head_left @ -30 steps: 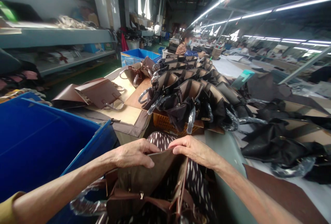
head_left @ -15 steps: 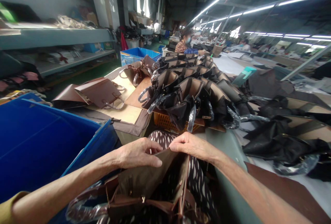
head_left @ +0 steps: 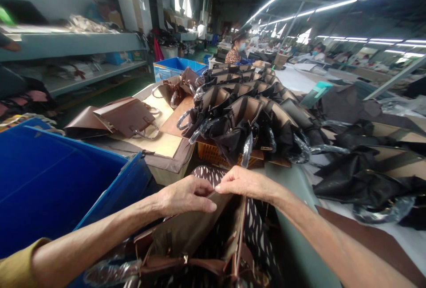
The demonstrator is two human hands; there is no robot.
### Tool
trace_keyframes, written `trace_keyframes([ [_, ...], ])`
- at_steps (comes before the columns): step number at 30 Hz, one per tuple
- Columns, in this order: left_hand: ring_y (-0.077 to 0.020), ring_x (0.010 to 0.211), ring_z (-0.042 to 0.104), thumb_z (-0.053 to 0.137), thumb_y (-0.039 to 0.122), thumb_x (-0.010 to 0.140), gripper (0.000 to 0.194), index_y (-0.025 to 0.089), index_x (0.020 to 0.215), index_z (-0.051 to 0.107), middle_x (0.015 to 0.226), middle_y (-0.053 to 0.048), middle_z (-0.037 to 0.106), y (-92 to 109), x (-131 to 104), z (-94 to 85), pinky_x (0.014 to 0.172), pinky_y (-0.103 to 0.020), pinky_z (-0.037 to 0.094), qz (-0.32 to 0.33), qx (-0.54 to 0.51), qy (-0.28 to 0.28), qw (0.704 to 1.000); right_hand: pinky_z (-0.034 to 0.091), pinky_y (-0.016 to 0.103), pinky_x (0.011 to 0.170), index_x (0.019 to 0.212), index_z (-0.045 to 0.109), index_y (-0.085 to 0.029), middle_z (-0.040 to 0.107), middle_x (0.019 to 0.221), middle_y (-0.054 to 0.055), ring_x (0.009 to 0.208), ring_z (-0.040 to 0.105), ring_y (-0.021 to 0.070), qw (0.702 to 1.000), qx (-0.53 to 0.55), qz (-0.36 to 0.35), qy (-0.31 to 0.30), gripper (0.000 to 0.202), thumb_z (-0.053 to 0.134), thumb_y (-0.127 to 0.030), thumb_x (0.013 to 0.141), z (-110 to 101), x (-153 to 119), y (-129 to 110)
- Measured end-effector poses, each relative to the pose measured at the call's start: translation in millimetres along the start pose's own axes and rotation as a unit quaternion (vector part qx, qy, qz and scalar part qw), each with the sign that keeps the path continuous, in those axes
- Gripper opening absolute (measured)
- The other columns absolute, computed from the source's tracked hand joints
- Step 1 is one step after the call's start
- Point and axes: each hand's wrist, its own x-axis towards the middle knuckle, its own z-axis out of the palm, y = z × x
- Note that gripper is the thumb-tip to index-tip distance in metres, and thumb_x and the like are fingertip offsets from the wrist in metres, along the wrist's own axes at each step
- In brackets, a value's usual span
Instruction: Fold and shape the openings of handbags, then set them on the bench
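Observation:
A brown handbag (head_left: pixel 189 230) with a taupe lining lies in my lap, its mouth gaping toward me. Clear plastic wraps its handle (head_left: pixel 111 272) at the lower left. My left hand (head_left: pixel 189 197) grips the far edge of the bag, thumb on the lining side and fingers behind. Close beside it, my right hand (head_left: pixel 244 183) pinches the same edge between thumb and fingertips. The fingertips of both hands nearly meet. Patterned dark cloth with white spots (head_left: pixel 254 226) shows under and behind the bag.
Many black handbags (head_left: pixel 246 115) stand packed together ahead, with more black bags (head_left: pixel 376 177) on the right. Brown handbags (head_left: pixel 124 117) rest on a table at left. A large blue bin (head_left: pixel 60 177) stands by my left arm. A masked co-worker (head_left: pixel 234 53) sits farther back.
My left hand has slid slightly right along the bag's edge, closer to my right hand. The right hand has barely shifted and keeps its pinch. The bag stays in my lap.

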Motion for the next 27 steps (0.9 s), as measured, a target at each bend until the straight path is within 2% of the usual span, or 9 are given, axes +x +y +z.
trace_keyframes([
  [3, -0.0076, 0.055, 0.026, 0.051, 0.036, 0.076, 0.025, 0.012, 0.074, 0.057, 0.057, 0.006, 0.033, 0.2, 2.1, 0.5, 0.048, -0.020, 0.019, -0.003, 0.020, 0.001, 1.000, 0.013, 0.026, 0.044, 0.050, 0.036, -0.018, 0.024, 0.048, -0.007, 0.049, 0.021, 0.0068, 1.000, 0.007, 0.009, -0.004, 0.039, 0.054, -0.045, 0.071, 0.6, 4.2, 2.4],
  [6, -0.0073, 0.053, 0.024, 0.051, 0.036, 0.076, 0.027, 0.012, 0.063, 0.054, 0.054, 0.006, 0.029, -1.0, 5.9, 0.2, 0.047, -0.021, 0.017, -0.014, 0.039, 0.018, 0.999, 0.013, 0.025, 0.044, 0.049, 0.035, -0.017, 0.023, 0.049, -0.007, 0.049, 0.021, 0.0068, 0.999, 0.033, -0.014, -0.011, 0.038, 0.054, -0.042, 0.072, 2.3, 6.3, 5.4],
  [13, -0.0069, 0.048, 0.022, 0.052, 0.034, 0.072, 0.027, 0.014, 0.055, 0.048, 0.049, 0.006, 0.028, -3.2, 11.7, 5.4, 0.044, -0.023, 0.015, -0.057, 0.003, 0.042, 0.997, 0.012, 0.025, 0.044, 0.049, 0.028, -0.018, 0.021, 0.050, -0.008, 0.048, 0.018, 0.0061, 0.995, 0.075, -0.064, -0.011, 0.040, 0.051, -0.037, 0.076, 9.1, 2.9, 9.9],
  [18, -0.0062, 0.046, 0.021, 0.050, 0.031, 0.073, 0.028, 0.015, 0.052, 0.042, 0.047, 0.007, 0.026, -3.8, 10.2, 6.8, 0.043, -0.023, 0.013, -0.031, -0.014, 0.040, 0.999, 0.015, 0.024, 0.045, 0.048, 0.032, -0.017, 0.023, 0.049, -0.008, 0.048, 0.020, 0.0059, 0.995, 0.072, -0.069, 0.029, 0.041, 0.053, -0.038, 0.076, 14.1, 1.9, 12.4],
  [20, -0.0061, 0.046, 0.021, 0.049, 0.031, 0.074, 0.027, 0.015, 0.053, 0.042, 0.048, 0.007, 0.026, -3.2, 8.9, 5.9, 0.044, -0.022, 0.014, -0.023, -0.013, 0.038, 0.999, 0.021, 0.022, 0.047, 0.049, 0.041, -0.016, 0.030, 0.049, -0.007, 0.049, 0.026, 0.0064, 0.992, 0.080, -0.089, 0.042, 0.039, 0.051, -0.040, 0.079, 13.7, -0.6, 11.9],
  [21, -0.0062, 0.046, 0.022, 0.049, 0.031, 0.074, 0.027, 0.015, 0.053, 0.043, 0.048, 0.006, 0.027, -2.6, 8.2, 5.5, 0.044, -0.022, 0.014, -0.019, -0.010, 0.039, 0.999, 0.027, 0.022, 0.051, 0.053, 0.048, -0.015, 0.038, 0.051, -0.006, 0.051, 0.033, 0.0074, 0.989, 0.089, -0.108, 0.045, 0.038, 0.048, -0.041, 0.081, 13.1, -2.3, 11.2],
  [24, -0.0063, 0.046, 0.022, 0.048, 0.031, 0.075, 0.028, 0.015, 0.053, 0.042, 0.048, 0.006, 0.026, -1.0, 6.1, 4.6, 0.044, -0.023, 0.014, -0.014, 0.001, 0.042, 0.999, 0.035, 0.026, 0.074, 0.080, 0.065, -0.014, 0.060, 0.076, 0.001, 0.075, 0.050, 0.0144, 0.978, 0.132, -0.154, 0.042, 0.042, 0.037, -0.044, 0.087, 11.3, -7.6, 9.4],
  [25, -0.0063, 0.046, 0.022, 0.048, 0.031, 0.075, 0.028, 0.015, 0.053, 0.042, 0.048, 0.006, 0.026, -0.7, 5.6, 4.5, 0.044, -0.023, 0.014, -0.014, 0.004, 0.043, 0.999, 0.035, 0.027, 0.078, 0.088, 0.066, -0.015, 0.062, 0.083, 0.002, 0.081, 0.051, 0.0159, 0.977, 0.144, -0.155, 0.039, 0.041, 0.037, -0.044, 0.087, 11.2, -8.7, 9.4],
  [27, -0.0064, 0.047, 0.022, 0.048, 0.031, 0.076, 0.028, 0.015, 0.054, 0.043, 0.049, 0.006, 0.026, -0.3, 4.7, 4.8, 0.044, -0.023, 0.015, -0.010, 0.008, 0.044, 0.999, 0.035, 0.027, 0.076, 0.093, 0.066, -0.015, 0.062, 0.081, 0.002, 0.079, 0.050, 0.0157, 0.978, 0.152, -0.136, 0.036, 0.035, 0.045, -0.042, 0.084, 11.8, -9.5, 10.4],
])
